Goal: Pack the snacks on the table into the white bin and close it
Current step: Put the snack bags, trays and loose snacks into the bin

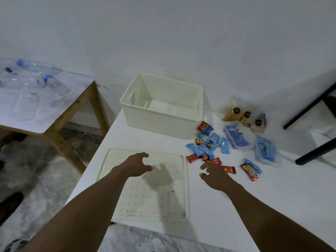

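Snacks (207, 146) lie scattered on the bench (254, 206), right of the open white bin (158, 120). The right hand (216, 177) is nearer, just beside a red bar (228, 169) lying left-right. The left hand (136, 164) hovers over the lid (145, 197). Both hands are empty, fingers loosely apart.

Clear plastic bottles (52, 84) with blue caps lay jumbled on a white-topped wooden side table (45, 122) at left, set near a plain white wall (181, 33). Mottled grey floor (36, 179) showed beneath it. Black bars (309, 108) slanted in at far right.
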A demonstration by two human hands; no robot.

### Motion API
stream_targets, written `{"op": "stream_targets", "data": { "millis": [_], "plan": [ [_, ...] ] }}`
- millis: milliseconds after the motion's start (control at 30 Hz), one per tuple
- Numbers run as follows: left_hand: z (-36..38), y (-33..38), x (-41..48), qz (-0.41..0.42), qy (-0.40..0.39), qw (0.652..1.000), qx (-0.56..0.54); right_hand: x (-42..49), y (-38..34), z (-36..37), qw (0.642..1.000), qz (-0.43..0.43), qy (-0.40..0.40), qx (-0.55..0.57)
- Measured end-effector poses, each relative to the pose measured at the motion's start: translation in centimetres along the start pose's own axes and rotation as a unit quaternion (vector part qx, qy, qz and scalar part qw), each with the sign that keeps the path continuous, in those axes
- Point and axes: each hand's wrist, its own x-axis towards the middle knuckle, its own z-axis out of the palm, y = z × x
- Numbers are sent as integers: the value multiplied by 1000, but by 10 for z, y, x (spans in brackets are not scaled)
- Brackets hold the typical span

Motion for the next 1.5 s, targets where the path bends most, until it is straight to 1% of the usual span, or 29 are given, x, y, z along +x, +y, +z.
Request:
{"op": "stream_targets", "data": {
  "millis": [133, 300, 400, 500, 700, 833, 1100, 1200, 1333, 1433, 1500],
  "plan": [
    [4, 62, 19, 47, -18, 998, 27, -2, 27, -38, 1000, 12, 24, -2],
    [20, 135, 39, 94, -23, 994, 51, 0, 73, -74, 990, 78, 73, 89],
    [34, 172, 56, 106, -31, 992, 56, 12, 102, -93, 988, 81, 92, 94],
    [48, 206, 74, 107, -26, 993, 42, 31, 132, -115, 988, 78, 89, 103],
    [80, 276, 118, 97, -17, 995, 34, 82, 190, -160, 986, 60, 90, 126],
    [103, 321, 148, 100, -6, 995, 24, 118, 229, -189, 986, 64, 85, 126],
    [127, 400, 221, 108, 45, 993, -17, 195, 290, -246, 974, 81, 121, 172],
    [135, 426, 256, 111, 29, 992, -43, 230, 305, -263, 967, 102, 126, 194],
    [155, 454, 298, 135, 13, 988, -78, 266, 326, -276, 954, 115, 159, 225],
    [173, 471, 321, 163, -3, 984, -77, 293, 344, -280, 946, 110, 163, 257],
    [186, 479, 336, 190, 0, 980, -53, 310, 355, -281, 942, 104, 154, 281]
  ]
}}
